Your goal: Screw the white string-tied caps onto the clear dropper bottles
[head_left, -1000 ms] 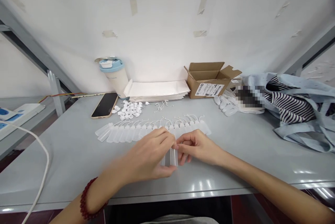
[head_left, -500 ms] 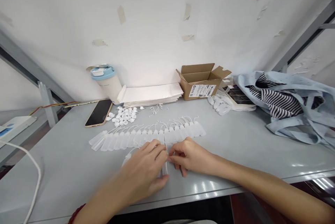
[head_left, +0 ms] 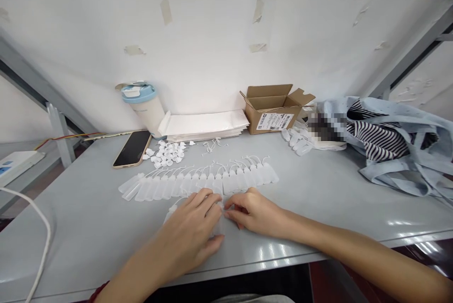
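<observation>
head view, clock centred on the hands, 12 towards the wall.

left hand [head_left: 198, 220] at 8, palm down, fingers arched over a clear tube [head_left: 218, 225] on the grey desk [head_left: 318, 182]. probably steadying it flat; with the palm side hidden, can't tell whether gripping or just resting. right hand [head_left: 253, 213] at 3, fingers curled in, thumb and index tips close together. can't tell whether pinching anything; likely posed for fine fingertip work.

at the centre, then: clear tube between both hands, partly under left fingers, just beside right fingertips. more corded pieces [head_left: 170, 211] at 9, half covered by left hand.

row of corded tubes [head_left: 194, 185] from 10 round to 2, side by side, cords pointing to the wall, presumably to avoid tangles. white caps [head_left: 168, 154] heaped between 10 and 11, loose cords [head_left: 213, 145] at 12, likely placed for reach without crowding. open cardboard box [head_left: 271, 119] at 1.
</observation>
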Demonstrator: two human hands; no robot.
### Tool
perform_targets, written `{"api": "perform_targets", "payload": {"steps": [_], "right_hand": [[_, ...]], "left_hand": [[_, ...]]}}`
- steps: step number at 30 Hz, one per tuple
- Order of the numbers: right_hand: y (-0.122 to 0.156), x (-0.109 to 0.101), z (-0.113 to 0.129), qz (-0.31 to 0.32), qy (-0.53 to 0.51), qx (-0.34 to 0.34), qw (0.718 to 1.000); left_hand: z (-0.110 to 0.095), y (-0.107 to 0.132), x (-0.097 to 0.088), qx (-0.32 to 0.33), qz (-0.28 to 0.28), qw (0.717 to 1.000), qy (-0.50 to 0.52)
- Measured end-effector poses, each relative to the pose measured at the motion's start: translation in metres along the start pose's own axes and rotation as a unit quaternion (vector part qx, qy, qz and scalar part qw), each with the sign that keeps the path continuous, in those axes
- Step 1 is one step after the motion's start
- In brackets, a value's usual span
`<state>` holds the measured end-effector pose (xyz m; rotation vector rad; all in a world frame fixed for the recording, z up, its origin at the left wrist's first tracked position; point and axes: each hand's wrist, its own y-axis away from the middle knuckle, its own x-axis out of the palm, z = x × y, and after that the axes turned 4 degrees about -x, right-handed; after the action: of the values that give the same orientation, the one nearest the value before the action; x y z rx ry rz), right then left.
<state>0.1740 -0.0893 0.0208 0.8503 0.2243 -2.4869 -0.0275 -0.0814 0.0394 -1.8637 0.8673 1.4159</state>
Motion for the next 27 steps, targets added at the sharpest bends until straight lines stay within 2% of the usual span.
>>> {"api": "perform_targets", "payload": {"steps": [14,21,23,25,27], "right_hand": [[-0.001,-0.002,0.0,0.001,-0.002,0.002,1.0],[0.0,-0.007,0.003,-0.004,-0.009,-0.011,1.0],[0.0,-0.014,0.003,-0.053,-0.005,-0.034,0.998],[-0.002,-0.026,-0.002,-0.151,0.013,-0.058,0.987],[-0.004,-0.043,-0.011,-0.253,0.066,-0.06,0.963]], "left_hand": [[0.002,-0.002,-0.001,-0.006,-0.004,1.0,0.004],[0.003,0.001,-0.008,-0.025,0.005,0.998,0.051],[0.005,0.0,-0.011,-0.035,-0.01,0.997,0.067],[0.011,-0.003,-0.015,-0.047,-0.036,0.995,0.079],[0.02,-0.009,-0.02,-0.07,-0.067,0.992,0.087]]}}
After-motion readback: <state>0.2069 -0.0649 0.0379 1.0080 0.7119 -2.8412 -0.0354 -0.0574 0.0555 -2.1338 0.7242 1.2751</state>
